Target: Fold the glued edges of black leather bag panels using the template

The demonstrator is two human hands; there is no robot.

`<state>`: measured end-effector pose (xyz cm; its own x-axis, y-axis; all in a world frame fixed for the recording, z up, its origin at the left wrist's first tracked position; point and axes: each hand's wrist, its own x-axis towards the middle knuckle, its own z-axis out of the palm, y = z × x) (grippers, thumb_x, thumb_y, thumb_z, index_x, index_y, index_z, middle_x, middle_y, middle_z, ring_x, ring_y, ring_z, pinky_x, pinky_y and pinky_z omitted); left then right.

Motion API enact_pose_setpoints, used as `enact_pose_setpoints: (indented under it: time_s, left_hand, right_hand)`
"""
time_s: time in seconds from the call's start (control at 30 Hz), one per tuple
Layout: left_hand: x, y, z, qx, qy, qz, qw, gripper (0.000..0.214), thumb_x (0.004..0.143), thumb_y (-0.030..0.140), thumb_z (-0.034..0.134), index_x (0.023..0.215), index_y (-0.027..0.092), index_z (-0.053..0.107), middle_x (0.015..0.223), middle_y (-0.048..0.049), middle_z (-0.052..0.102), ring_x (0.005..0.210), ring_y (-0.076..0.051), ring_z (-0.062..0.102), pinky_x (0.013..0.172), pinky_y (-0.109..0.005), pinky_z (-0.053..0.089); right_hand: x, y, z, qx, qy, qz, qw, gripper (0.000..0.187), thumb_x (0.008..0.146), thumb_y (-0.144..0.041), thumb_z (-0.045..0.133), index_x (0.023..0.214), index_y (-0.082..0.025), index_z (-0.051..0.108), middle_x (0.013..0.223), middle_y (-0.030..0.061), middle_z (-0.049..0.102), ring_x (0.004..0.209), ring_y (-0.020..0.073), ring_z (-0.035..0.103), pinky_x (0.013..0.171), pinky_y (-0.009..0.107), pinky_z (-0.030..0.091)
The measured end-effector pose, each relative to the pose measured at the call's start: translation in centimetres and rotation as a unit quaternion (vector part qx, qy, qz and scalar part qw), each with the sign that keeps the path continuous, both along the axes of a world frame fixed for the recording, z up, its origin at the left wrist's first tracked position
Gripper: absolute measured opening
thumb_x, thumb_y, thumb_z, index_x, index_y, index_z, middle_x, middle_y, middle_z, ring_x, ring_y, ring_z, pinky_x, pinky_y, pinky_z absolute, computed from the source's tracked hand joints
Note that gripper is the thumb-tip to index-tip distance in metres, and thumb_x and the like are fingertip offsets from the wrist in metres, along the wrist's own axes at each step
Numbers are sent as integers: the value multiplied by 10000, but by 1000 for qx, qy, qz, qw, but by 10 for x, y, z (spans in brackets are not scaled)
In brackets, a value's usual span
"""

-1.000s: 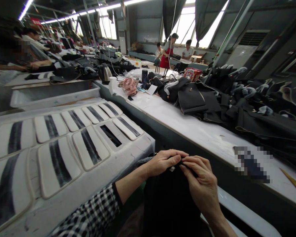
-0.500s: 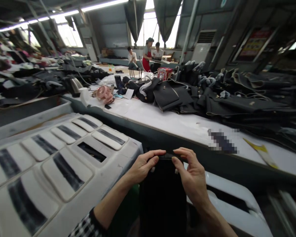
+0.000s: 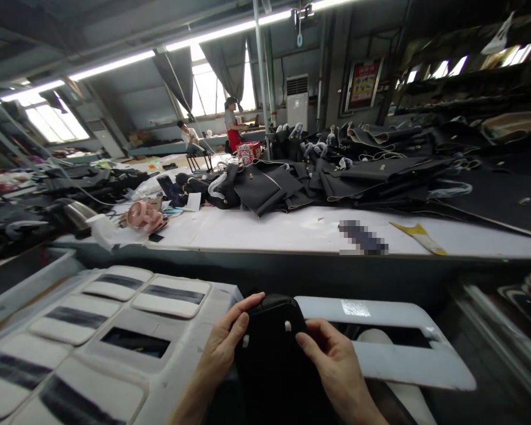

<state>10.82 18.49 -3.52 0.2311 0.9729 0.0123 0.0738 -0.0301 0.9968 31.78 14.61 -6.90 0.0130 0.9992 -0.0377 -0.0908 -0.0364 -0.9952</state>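
Looks like the left hand (image 3: 225,342) and right hand (image 3: 338,360) have spread wider since the last frame. Black piece (image 3: 277,363) sits bottom centre, thumbs and fingers closed to a narrow pinch on opposite edges, probably so its top stays upright.

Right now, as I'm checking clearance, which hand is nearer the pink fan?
Left. The left hand, holding the black piece by its left edge, has the pink fan beyond it, leftward; the right hand, at the opposite edge, is farther.
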Motion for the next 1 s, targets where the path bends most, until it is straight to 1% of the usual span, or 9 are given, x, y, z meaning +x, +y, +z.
enact_pose_setpoints:
  time_s: [0.17, 0.33, 0.43, 0.5, 0.6, 0.7, 0.77, 0.87, 1.0]
  left_hand:
    - [1, -2, -2, -2, -15, 27, 1000, 435, 906, 499, 537, 1259, 262, 630, 1376, -49, 572, 1270, -294, 515, 1120, -422, 361]
    - [0, -2, -10, 13, -6, 34, 999, 418, 916, 495, 518, 1244, 264, 637, 1366, -38, 581, 1312, -276, 470, 1175, -423, 261]
    - [-9, 1, -8, 24, 28, 11, 999, 428, 933, 508, 478, 1265, 279, 620, 1388, -25, 562, 1329, -264, 448, 1175, -412, 252]
    - [-16, 7, 2, 34, 72, -27, 996, 422, 944, 502, 461, 1274, 288, 615, 1366, -21, 581, 1304, -253, 475, 1145, -393, 300]
    - [-21, 23, 31, 75, 160, -76, 981, 339, 933, 444, 524, 1181, 278, 686, 1224, -31, 676, 1179, -236, 578, 1041, -345, 408]
    - [-11, 43, 65, 138, 228, -130, 955, 211, 871, 347, 645, 1012, 245, 764, 1077, -38, 729, 1012, -202, 653, 907, -276, 476]
    - [0, 55, 83, 146, 253, -196, 936, 185, 836, 302, 686, 971, 216, 777, 1001, -46, 743, 903, -178, 674, 810, -242, 496]
    - [15, 70, 97, 126, 288, -282, 906, 206, 802, 283, 716, 971, 181, 778, 956, -57, 751, 844, -168, 680, 752, -222, 493]
    - [23, 87, 104, 68, 338, -347, 872, 258, 772, 313, 739, 982, 168, 775, 957, -60, 759, 879, -192, 687, 759, -221, 491]
  right_hand:
    - [-5, 1, 0, 5, -58, -14, 998, 358, 874, -525, 575, 839, -172, 625, 775, 32, 640, 717, 182, 565, 618, 265, 440]
    - [-10, 0, -5, 13, -81, -43, 996, 360, 857, -525, 578, 774, -176, 602, 708, 10, 585, 659, 154, 503, 584, 247, 397]
    - [-14, -1, -6, 31, -84, -52, 995, 345, 871, -509, 567, 764, -182, 597, 684, 0, 561, 639, 143, 478, 559, 236, 369]
    - [-17, -2, -5, 48, -94, -59, 993, 334, 888, -499, 550, 773, -189, 601, 690, 0, 568, 649, 144, 488, 554, 234, 355]
    - [-24, -4, -2, 85, -112, -67, 988, 317, 904, -479, 532, 782, -196, 606, 703, 3, 591, 659, 148, 516, 568, 237, 356]
    - [-31, -4, -3, 126, -117, -71, 983, 300, 914, -451, 526, 764, -199, 591, 695, -1, 579, 639, 143, 523, 578, 236, 369]
    - [-35, -4, -6, 141, -122, -73, 980, 285, 922, -434, 518, 771, -203, 585, 698, -3, 567, 623, 138, 520, 538, 234, 352]
    - [-38, -4, -11, 147, -132, -73, 978, 264, 930, -422, 509, 796, -205, 576, 708, 2, 559, 610, 136, 513, 447, 240, 283]
    - [-42, -3, -14, 160, -134, -70, 975, 250, 946, -401, 485, 812, -206, 565, 718, 7, 567, 605, 136, 518, 418, 239, 266]
